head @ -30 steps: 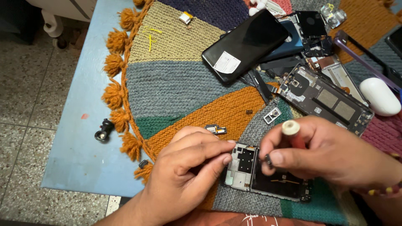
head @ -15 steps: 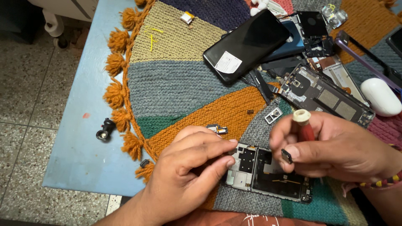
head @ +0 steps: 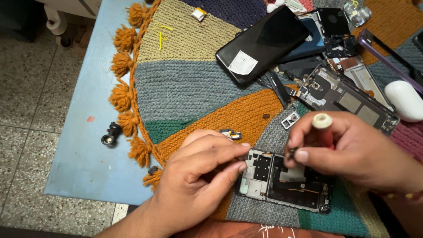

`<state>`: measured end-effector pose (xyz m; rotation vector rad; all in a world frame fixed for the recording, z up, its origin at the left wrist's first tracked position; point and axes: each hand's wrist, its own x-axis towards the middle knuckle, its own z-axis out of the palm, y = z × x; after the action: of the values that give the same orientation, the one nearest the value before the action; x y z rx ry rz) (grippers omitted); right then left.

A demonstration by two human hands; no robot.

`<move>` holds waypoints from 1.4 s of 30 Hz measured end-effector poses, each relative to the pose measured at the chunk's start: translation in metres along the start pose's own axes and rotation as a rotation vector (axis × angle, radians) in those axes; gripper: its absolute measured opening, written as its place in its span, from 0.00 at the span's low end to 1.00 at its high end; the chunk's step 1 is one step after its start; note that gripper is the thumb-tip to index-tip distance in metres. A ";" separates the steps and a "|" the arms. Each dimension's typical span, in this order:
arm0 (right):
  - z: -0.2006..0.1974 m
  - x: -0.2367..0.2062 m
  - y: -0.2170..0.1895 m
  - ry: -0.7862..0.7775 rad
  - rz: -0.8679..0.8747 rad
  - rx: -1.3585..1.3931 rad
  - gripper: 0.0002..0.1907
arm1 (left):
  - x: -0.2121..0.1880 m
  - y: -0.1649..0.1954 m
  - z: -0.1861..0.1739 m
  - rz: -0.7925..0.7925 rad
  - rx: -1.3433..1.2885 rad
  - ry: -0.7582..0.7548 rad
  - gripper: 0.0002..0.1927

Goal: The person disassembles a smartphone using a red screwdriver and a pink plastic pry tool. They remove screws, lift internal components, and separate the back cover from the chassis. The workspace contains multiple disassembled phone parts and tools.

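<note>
An opened phone frame (head: 282, 183) with bare circuit parts lies on a knitted striped mat (head: 189, 92). My left hand (head: 198, 176) pinches the frame's left end between thumb and fingers. My right hand (head: 352, 150) grips a small red-handled screwdriver (head: 323, 128) with a white cap, held upright with its tip down on the frame's upper middle. The tip itself is hidden by my fingers.
A black phone (head: 262, 42) lies face up at the back, next to another stripped phone body (head: 348, 99) and several loose parts. A white earbud case (head: 405, 101) sits at right. A small black part (head: 109, 134) rests on the blue table (head: 83, 154).
My right hand with the screwdriver has shifted slightly right along the frame. My left hand has kept its hold on the frame's left end.
</note>
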<state>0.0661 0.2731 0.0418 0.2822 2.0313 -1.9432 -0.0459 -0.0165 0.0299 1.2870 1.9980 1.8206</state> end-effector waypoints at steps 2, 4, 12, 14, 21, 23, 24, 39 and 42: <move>0.011 -0.001 -0.002 0.065 0.064 -0.210 0.11 | -0.001 0.000 0.001 -0.004 0.003 0.012 0.13; 0.022 -0.001 -0.005 0.071 -0.043 -0.451 0.12 | 0.000 -0.001 0.000 -0.008 0.000 0.018 0.13; 0.059 0.007 -0.023 -0.068 -0.669 -0.916 0.18 | -0.001 -0.001 0.001 0.004 0.012 0.035 0.14; 0.062 0.010 -0.025 -0.091 -0.668 -0.939 0.18 | -0.001 -0.001 0.001 0.004 0.017 0.032 0.14; 0.056 0.008 -0.024 -0.181 -0.613 -0.984 0.24 | 0.000 -0.001 0.001 -0.002 0.014 0.021 0.13; 0.054 0.007 -0.023 -0.177 -0.658 -1.007 0.25 | 0.000 -0.001 0.001 -0.005 0.012 0.019 0.13; 0.052 0.007 -0.022 -0.176 -0.681 -1.019 0.26 | 0.000 -0.001 0.000 -0.006 0.011 0.019 0.13; 0.053 0.009 -0.014 -0.124 -0.621 -0.953 0.20 | 0.002 0.000 0.006 -0.020 0.143 -0.007 0.12; 0.053 0.010 -0.013 -0.104 -0.632 -0.973 0.19 | 0.002 0.001 0.007 -0.022 0.159 -0.051 0.12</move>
<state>0.0572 0.2188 0.0492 -0.7355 2.8948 -0.9141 -0.0421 -0.0104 0.0298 1.3328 2.1571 1.6308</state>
